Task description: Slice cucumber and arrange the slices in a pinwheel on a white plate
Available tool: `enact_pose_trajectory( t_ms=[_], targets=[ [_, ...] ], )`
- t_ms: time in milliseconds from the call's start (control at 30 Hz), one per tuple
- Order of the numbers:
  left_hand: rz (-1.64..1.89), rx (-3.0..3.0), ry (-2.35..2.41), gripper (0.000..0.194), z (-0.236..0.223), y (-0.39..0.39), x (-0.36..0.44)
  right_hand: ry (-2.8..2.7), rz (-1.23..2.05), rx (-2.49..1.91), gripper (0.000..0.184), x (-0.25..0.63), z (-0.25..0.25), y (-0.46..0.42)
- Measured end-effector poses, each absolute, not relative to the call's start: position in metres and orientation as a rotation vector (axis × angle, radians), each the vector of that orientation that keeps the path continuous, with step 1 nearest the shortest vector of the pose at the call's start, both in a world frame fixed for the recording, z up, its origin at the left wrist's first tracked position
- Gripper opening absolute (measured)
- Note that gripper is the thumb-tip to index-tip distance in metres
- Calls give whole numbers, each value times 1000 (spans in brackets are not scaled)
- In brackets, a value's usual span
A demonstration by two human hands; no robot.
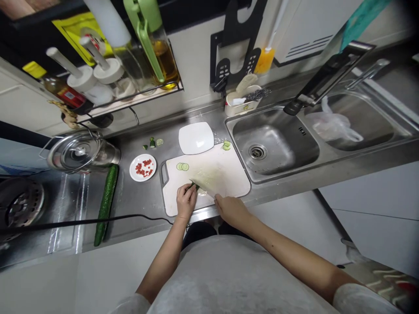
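My left hand [186, 201] is closed on a short dark-green piece of cucumber [193, 185] on the white cutting board [237, 176]. In my right hand [231, 212] is the handle end of a kitchen knife [207, 190], its blade pointing left to the cucumber and smeared by motion. My fingers hide most of the handle. Thin cucumber slices [182, 166] overlap at the board's upper left. More slices [226, 145] lie at its upper right corner. An uncut cucumber [106, 205] rests on the counter, left of the board.
A white square plate [196, 138] touches the board's far edge. Left of it are cucumber ends [152, 142] and a small plate [132, 169] with red bits. A lidded pot [78, 150] stands further left. The sink [278, 148] adjoins on the right. A black cable [131, 216] crosses the left.
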State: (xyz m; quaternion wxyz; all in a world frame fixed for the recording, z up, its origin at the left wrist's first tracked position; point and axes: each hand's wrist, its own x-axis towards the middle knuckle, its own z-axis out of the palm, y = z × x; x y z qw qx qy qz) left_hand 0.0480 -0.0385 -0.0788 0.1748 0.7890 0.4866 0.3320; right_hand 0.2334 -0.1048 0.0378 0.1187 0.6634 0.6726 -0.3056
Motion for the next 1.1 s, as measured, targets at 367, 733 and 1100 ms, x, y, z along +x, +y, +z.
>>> enact_pose_trajectory(
  t_ms=[367, 733, 1100],
  targets=[
    [941, 2237, 1377, 19, -84, -38, 47, 2005, -836, 1912, 22, 231, 29, -108],
    [894, 2282, 1422, 17, -85, -38, 47, 1950, -890, 1894, 19, 224, 39, -105],
    [881, 2274, 1425, 16, -86, -37, 48, 1933, -952, 1891, 26, 221, 35, -98]
  ],
)
